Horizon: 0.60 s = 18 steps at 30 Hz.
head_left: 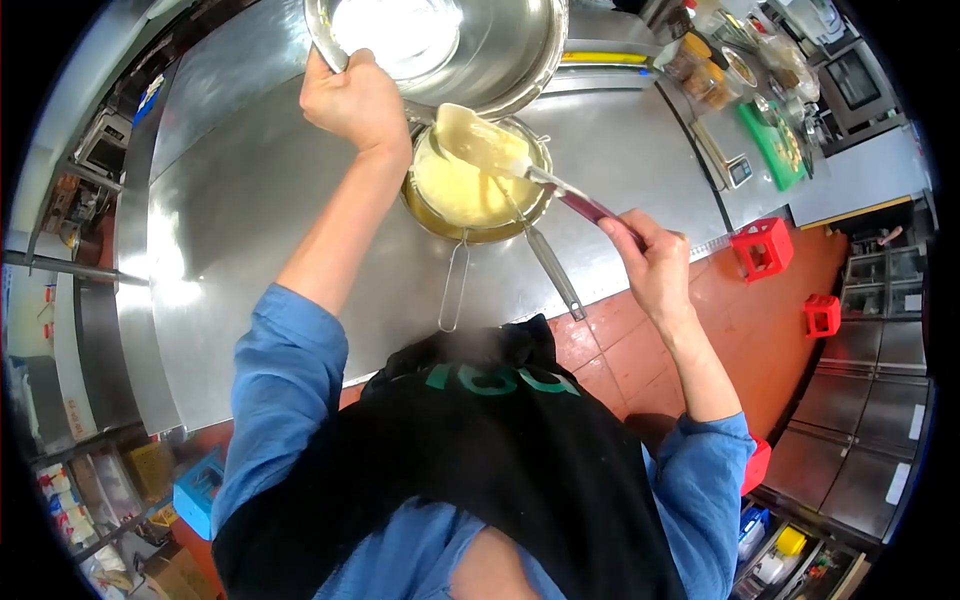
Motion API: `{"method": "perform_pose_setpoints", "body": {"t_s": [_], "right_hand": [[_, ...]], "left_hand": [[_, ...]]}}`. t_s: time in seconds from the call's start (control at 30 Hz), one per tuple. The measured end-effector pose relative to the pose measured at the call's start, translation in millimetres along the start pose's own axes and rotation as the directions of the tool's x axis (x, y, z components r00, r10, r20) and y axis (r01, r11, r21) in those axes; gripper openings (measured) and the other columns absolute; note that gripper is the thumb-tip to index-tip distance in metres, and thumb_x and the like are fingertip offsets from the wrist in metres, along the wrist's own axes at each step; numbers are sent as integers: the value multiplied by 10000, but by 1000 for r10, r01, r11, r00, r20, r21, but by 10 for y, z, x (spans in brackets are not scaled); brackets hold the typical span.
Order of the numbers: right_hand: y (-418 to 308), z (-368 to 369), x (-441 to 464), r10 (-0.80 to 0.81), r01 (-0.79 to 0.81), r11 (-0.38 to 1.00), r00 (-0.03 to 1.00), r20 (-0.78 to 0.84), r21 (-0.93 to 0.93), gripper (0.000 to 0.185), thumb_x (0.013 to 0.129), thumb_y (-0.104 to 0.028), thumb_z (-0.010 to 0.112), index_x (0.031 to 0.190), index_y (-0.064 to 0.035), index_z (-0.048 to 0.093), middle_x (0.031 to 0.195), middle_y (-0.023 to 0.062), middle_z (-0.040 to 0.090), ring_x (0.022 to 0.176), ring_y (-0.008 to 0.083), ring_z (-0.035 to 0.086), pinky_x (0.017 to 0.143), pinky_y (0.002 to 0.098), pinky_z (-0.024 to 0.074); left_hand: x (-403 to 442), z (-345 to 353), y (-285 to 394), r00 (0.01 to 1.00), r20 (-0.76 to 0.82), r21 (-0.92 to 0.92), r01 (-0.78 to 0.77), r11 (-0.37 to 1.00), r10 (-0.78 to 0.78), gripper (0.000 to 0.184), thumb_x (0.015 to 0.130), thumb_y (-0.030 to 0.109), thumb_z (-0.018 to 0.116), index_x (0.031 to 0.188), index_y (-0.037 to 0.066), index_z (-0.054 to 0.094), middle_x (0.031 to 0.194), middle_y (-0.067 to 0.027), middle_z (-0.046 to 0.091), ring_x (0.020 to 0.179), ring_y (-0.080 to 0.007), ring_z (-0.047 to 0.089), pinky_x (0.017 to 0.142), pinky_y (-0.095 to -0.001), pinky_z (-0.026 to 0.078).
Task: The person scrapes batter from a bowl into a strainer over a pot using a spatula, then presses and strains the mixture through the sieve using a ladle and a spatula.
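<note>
My left hand (358,103) grips the rim of a large metal bowl (510,55), tilted at the top of the view. Below the bowl, a pale yellow mixture (455,190) fills a strainer that rests over a round pan (440,228). The strainer's wire handle (455,290) points toward me. A whisk-like tool with a grey handle (552,268) leans out of the mixture. My right hand (655,262) is closed around the dark red handle of a spatula (490,150), whose blade is coated in yellow over the strainer.
A steel worktable (230,250) lies under the pan. At the right are a small scale (739,171), a green cutting board (775,150) and jars (705,82). Red stools (762,250) stand on the tiled floor; a blue crate (198,492) is at lower left.
</note>
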State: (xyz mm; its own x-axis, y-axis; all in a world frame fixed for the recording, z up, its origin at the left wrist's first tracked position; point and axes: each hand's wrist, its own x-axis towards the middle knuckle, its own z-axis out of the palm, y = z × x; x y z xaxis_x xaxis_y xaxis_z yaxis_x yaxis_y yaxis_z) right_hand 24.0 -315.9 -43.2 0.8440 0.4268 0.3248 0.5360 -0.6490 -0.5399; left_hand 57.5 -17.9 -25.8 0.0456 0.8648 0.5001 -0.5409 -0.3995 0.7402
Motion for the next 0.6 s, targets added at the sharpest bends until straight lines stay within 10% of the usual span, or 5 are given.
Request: {"method": "perform_pose_setpoints", "body": {"t_s": [0.27,0.33,0.47,0.6], "right_hand": [[225,11,33,-116,114,979,993,-4,-171,242,816,-272,680,708,-72,596,470,88,500,415,283,498,415,362,379],[303,35,36,-155,144,965,987,-36,-220,248,821,-280,672,706,-75,591,473,90,502,419,286,501,416,370,382],[496,232,102,-228,213,928,973,-16,-307,275,838,-312,646,714,-75,586,501,98,522,422,304,499,420,390,387],[445,286,226,-139,137,953,990,10,-271,275,858,-318,622,766,-60,609,533,117,538,452,319,502,441,392,392]], "left_hand": [[317,-196,-378,999,-44,172,18,985,-11,75,671,-61,531,664,7,563,575,-2,526,539,-106,466,543,-308,424],[396,-453,-54,958,-132,55,264,963,-255,189,669,-136,533,777,14,571,662,-4,548,589,-107,486,526,-278,405],[812,-1458,-44,833,-170,-45,527,849,-526,361,703,-156,523,1040,-31,555,1024,-127,586,861,-258,579,750,-386,505],[960,-2919,-711,754,-256,-3,625,781,-605,337,739,-127,491,1067,-56,522,1019,-131,540,918,-273,533,797,-422,484]]}}
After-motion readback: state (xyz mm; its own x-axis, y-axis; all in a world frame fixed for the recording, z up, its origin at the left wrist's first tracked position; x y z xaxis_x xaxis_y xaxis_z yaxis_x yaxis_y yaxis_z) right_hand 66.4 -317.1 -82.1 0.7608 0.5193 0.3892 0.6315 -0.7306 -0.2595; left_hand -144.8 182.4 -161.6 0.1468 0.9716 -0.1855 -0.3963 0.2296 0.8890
